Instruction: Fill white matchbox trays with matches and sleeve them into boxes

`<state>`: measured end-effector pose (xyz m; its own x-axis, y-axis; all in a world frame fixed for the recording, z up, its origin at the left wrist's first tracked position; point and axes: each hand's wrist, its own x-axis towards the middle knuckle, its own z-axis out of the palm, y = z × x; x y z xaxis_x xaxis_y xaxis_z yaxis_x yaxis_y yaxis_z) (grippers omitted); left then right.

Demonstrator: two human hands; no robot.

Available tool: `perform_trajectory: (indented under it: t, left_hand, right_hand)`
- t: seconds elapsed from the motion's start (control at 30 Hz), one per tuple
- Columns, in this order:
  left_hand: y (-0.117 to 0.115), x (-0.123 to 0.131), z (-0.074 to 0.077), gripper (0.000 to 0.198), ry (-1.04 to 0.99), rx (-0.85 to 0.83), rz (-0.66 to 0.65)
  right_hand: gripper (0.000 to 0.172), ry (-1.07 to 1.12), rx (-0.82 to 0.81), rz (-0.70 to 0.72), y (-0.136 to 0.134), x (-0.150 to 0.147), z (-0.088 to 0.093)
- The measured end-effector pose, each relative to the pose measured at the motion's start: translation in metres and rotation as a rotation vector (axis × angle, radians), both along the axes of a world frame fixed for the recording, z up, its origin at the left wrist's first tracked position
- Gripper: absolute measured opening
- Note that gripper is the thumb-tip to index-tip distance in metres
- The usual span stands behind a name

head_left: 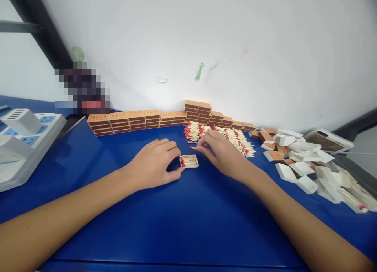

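On the blue table lies a small white matchbox tray (pixel 193 167) with a layer of red-tipped matches (pixel 189 161) inside. My left hand (pixel 157 162) grips its left end between thumb and fingers. Just above and to the right of the tray, my right hand (pixel 219 150) pinches a match (pixel 193 148), its red head pointing left. Behind that hand spreads a large heap of loose matches (pixel 232 135), partly hidden by the fingers.
Orange-brown matchboxes (pixel 123 122) stand stacked along the white wall. At the right lie empty white trays (pixel 306 156) and box sleeves (pixel 273 156), jumbled together, near a white device (pixel 328 140). A power strip (pixel 32 146) with plugs sits at the left.
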<state>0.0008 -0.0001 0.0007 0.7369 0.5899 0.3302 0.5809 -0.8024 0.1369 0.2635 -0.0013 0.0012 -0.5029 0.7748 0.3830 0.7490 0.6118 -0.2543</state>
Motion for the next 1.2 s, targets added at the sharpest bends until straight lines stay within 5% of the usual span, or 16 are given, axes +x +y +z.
perform_trajectory:
  t: [0.23, 0.5, 1.2]
  left_hand:
    - [0.000, 0.001, 0.001, 0.027, 0.006, -0.009, 0.001]
    - [0.000, 0.000, 0.000, 0.025, 0.006, 0.008, -0.006]
    - [0.000, 0.001, 0.001, 0.025, 0.014, -0.002, -0.010]
  right_hand:
    - [0.010, -0.063, -0.022, 0.084, -0.030, -0.017, 0.012]
    - [0.013, -0.117, 0.064, 0.047, -0.024, -0.027, -0.002]
    - [0.011, -0.096, 0.036, 0.079, -0.025, -0.023, 0.000]
